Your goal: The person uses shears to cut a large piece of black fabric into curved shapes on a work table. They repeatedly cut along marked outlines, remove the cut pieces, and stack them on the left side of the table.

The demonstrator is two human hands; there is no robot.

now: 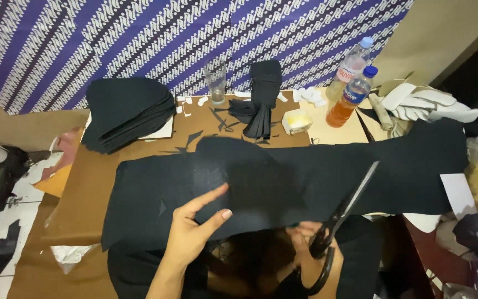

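A long sheet of black cloth [394,166] lies across the brown work table [92,188]. My left hand [192,230] lifts its near edge, thumb and fingers pinching a rounded flap of the fabric. My right hand [305,238] grips large black-handled scissors [341,213], whose blades point up and to the right over the cloth. The blades look nearly closed together.
A stack of cut black pieces [125,111] sits at the back left, another dark bundle [261,99] in the middle back. A glass [216,83], two plastic bottles [352,91], a small yellow box [297,120] and white pieces [427,105] stand behind. Patterned purple fabric covers the wall.
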